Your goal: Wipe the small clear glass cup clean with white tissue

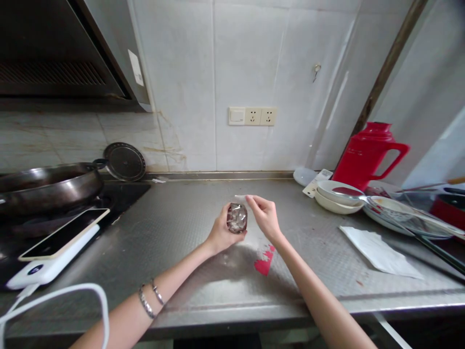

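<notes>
Fingers of the left hand (222, 231) are curled round the side of a small dark container (237, 219), thumb lying along its near side, grip closed to the container's width. Thumb and forefinger of the right hand (264, 213) are brought together on a thin pale strip (240, 198) at the container's far edge; whether strip and rim touch cannot be told. Both forearms reach inward from the lower corners, the left one wearing two silver bracelets (146, 301). Container: rounded outline, dark brownish wall, clear glossy top with bright reflections; contents not distinguishable. Position: mid-counter, upper face toward the viewer; contact with the steel counter (192, 208) unclear. Counter bounds: raised ledge (218, 175) at the back, front edge (218, 310) beneath the forearms. To the left, well apart, the black cooktop (125, 196); to the right, also well apart, stacked bowls (337, 206) and a white tissue (378, 252). A torn red piece (264, 261) lies between the forearms, near the right one.
</notes>
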Action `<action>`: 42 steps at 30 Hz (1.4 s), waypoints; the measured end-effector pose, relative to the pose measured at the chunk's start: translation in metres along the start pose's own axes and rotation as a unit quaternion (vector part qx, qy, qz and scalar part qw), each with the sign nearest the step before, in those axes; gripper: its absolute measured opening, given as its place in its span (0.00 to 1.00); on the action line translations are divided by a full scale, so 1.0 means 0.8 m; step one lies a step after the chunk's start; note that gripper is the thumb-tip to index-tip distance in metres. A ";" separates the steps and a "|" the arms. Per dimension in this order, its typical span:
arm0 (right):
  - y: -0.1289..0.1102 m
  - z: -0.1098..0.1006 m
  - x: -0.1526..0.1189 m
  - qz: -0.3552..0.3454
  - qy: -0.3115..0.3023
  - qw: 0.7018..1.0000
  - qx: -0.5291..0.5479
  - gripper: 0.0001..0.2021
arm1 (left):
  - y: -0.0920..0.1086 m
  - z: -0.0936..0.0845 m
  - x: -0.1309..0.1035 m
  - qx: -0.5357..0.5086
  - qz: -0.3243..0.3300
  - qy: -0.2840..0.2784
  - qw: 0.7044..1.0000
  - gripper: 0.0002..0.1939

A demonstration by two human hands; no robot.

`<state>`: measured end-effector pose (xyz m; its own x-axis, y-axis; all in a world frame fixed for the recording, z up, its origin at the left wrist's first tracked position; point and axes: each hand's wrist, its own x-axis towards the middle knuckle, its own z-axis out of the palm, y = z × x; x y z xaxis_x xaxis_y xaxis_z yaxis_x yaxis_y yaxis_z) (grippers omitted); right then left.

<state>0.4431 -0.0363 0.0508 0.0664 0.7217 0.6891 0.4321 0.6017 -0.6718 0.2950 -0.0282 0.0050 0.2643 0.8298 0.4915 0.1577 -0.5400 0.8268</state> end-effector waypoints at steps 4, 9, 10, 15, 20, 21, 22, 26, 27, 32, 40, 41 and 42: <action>-0.002 0.005 -0.003 -0.044 -0.088 0.995 -0.023 0.20 | -0.004 0.004 -0.001 0.043 0.030 0.005 0.999 0.40; 0.000 0.004 -0.007 -0.146 -0.088 0.984 -0.042 0.13 | 0.000 0.006 -0.001 0.080 0.028 0.011 0.996 0.34; 0.001 0.004 -0.008 -0.161 -0.088 0.982 -0.048 0.12 | 0.001 0.006 -0.001 0.088 0.029 0.015 0.996 0.32; 0.001 0.005 -0.012 -0.223 -0.096 0.968 -0.064 0.13 | 0.002 0.005 0.000 0.096 0.034 0.031 0.994 0.30; -0.003 0.008 -0.016 -0.271 -0.106 0.955 -0.059 0.14 | -0.002 0.004 0.005 0.094 0.082 0.027 0.992 0.29; -0.004 0.008 -0.017 -0.278 -0.107 0.953 -0.056 0.14 | -0.002 0.003 0.005 0.092 0.083 0.027 0.992 0.27; -0.004 0.008 -0.018 -0.283 -0.107 0.952 -0.051 0.14 | -0.001 0.003 0.006 0.087 0.079 0.029 0.993 0.27; -0.007 0.004 -0.021 -0.220 -0.062 0.973 0.013 0.13 | 0.003 0.002 0.005 0.031 0.019 0.036 0.999 0.30; -0.007 0.003 -0.020 -0.175 -0.029 0.984 0.032 0.13 | 0.004 0.002 0.005 0.008 0.001 0.030 1.000 0.31; 0.002 0.001 -0.011 -0.007 0.100 0.994 0.036 0.15 | -0.001 0.004 0.002 -0.073 -0.030 0.017 0.997 0.35; 0.016 0.017 -0.010 -0.028 -0.064 0.995 0.066 0.16 | 0.002 0.007 0.003 -0.064 -0.046 0.027 0.997 0.38; 0.016 0.017 -0.011 -0.035 -0.071 0.995 0.067 0.16 | 0.003 0.007 0.004 -0.068 -0.051 0.029 0.996 0.38; 0.016 0.016 -0.011 -0.044 -0.074 0.994 0.064 0.16 | 0.003 0.007 0.004 -0.071 -0.058 0.031 0.995 0.37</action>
<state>0.4367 -0.0306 0.0322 -0.1037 0.7013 0.7053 0.3123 0.6962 -0.6463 0.3012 -0.0275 0.0068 0.1932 0.8944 0.4033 0.0471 -0.4190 0.9067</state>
